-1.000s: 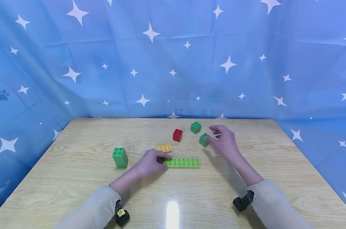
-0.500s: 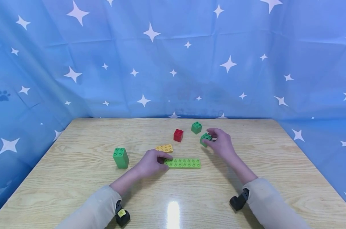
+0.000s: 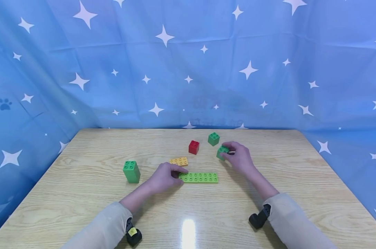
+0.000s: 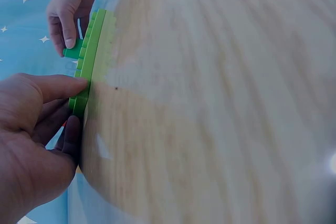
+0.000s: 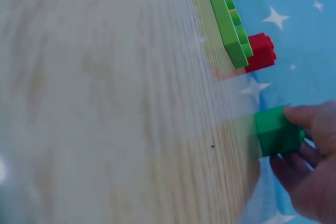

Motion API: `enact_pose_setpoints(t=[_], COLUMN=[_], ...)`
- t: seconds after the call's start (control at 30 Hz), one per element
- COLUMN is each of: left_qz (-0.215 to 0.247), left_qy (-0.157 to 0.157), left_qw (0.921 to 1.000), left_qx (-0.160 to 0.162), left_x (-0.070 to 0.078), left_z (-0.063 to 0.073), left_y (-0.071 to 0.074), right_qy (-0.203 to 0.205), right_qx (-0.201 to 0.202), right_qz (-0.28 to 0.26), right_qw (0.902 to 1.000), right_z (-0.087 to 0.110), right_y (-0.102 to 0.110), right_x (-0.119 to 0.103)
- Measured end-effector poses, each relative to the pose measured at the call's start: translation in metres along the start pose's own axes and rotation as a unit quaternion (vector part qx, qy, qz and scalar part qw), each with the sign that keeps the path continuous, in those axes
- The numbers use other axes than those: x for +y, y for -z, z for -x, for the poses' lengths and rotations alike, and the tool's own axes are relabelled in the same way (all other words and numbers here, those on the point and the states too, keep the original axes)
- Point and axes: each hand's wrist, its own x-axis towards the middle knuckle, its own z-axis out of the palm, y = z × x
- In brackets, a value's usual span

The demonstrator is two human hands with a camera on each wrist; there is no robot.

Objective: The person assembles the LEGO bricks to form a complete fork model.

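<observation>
Two flat lime-green building bricks lie end to end in a row at the table's middle. My left hand grips the left end of that row, thumb on the near side and fingers on the far side, as the left wrist view shows. Farther back and to the right, my right hand pinches a green square building brick between thumb and fingers. In the right wrist view that green brick appears to be on or just at the tabletop.
Behind the lime row lies a flat yellow brick, partly hidden by my left hand. A red brick and another green brick stand farther back. A tall green block stands at the left on the wooden table.
My right hand has come in left and slightly nearer me, and its fingers have closed on the green brick. My left hand has stayed on the lime row.
</observation>
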Motion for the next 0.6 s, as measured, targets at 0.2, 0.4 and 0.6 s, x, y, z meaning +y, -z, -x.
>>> enact_pose_setpoints(t=[0.2, 0.4, 0.6], left_qz=[-0.004, -0.003, -0.003], left_qy=[-0.001, 0.002, 0.002], left_qw=[1.0, 1.0, 1.0], left_qx=[0.003, 0.004, 0.005], left_x=[0.0007, 0.0012, 0.002], left_z=[0.0002, 0.0001, 0.0004], left_y=[-0.0001, -0.0003, -0.0008], right_qy=[-0.013, -0.023, -0.029], right_qx=[-0.008, -0.017, -0.018], right_qz=[-0.015, -0.031, -0.047], right_qw=[0.9998, 0.9991, 0.9983], right_z=[0.0017, 0.003, 0.0037], right_y=[-0.0015, -0.0016, -0.0019], right_x=[0.0022, 0.0033, 0.0056])
